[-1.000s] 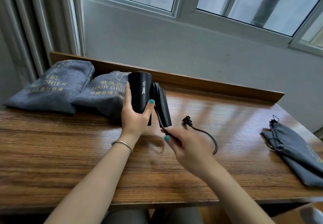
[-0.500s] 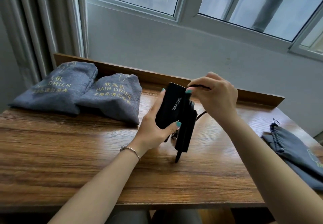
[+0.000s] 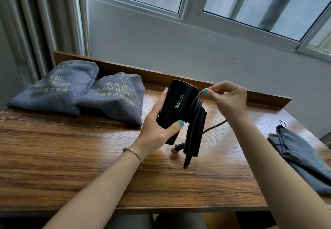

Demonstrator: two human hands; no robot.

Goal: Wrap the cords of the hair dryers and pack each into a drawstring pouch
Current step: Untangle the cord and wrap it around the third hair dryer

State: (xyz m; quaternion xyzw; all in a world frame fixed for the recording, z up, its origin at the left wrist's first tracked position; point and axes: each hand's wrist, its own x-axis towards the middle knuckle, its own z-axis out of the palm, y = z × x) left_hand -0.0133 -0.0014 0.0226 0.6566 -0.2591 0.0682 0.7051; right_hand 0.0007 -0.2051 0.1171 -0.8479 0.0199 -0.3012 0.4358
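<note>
Black and matte, the folding plastic hair dryer (image 3: 177, 107) stands upright above the wooden table (image 3: 71, 157), gripped around its barrel by the left hand (image 3: 157, 126), thumb across the front near the white brand lettering and fingers curled behind. The folded handle (image 3: 196, 135) hangs down just right of that hand, and several turns of the thin black cord (image 3: 194, 107) lie around it. The right hand (image 3: 227, 98), raised beside the top of the barrel, pinches the cord between thumb and forefinger; from behind that hand a loose stretch of cord drops toward the table and runs back to the dryer. The two-pin plug (image 3: 177, 148) sticks out below the left hand, close above the tabletop.

Beyond and to the left of the left hand, two stuffed grey fabric pouches with gold "HAIR DRIER" lettering (image 3: 114, 96) (image 3: 53, 87) lie side by side, touching, against the table's raised back edge. Well to the right of the right hand, a flat grey drawstring pouch (image 3: 300, 157) lies at the table's right edge, its gathered mouth turned toward the wall. A thin metal bracelet (image 3: 133, 152) circles the left wrist.
</note>
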